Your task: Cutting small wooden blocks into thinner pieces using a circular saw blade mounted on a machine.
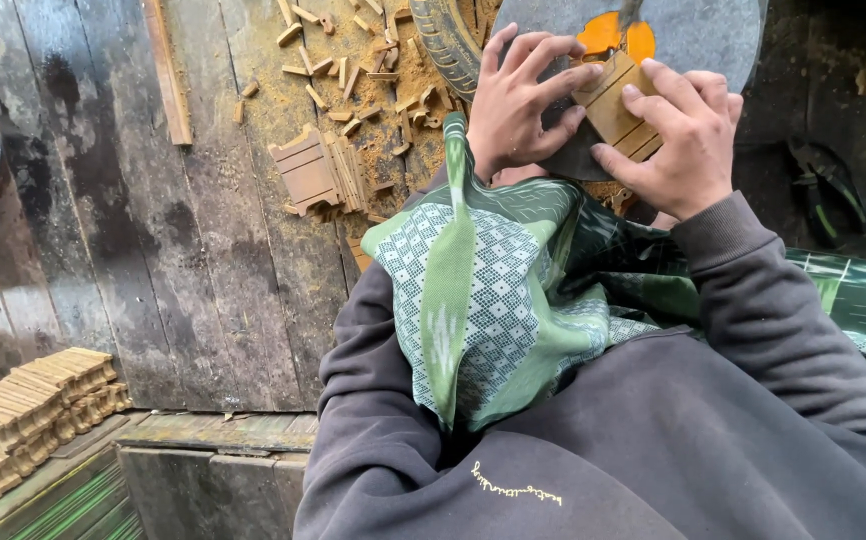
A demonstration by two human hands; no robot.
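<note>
While both hands press one grooved wooden piece against the flat grey disc, the head view shows it held tilted, so that an edge seems to bear on the disc's face. The left hand lies with fingers spread, steadying the piece's near end; the right hand is curled over the other end, thumb beneath, clamping it. An orange patch shows just above the piece. On the plank floor lies one similar grooved block amid many small offcuts and sawdust. At lower left, stacked wooden pieces, too many to count, sit sorted in neat rows.
</note>
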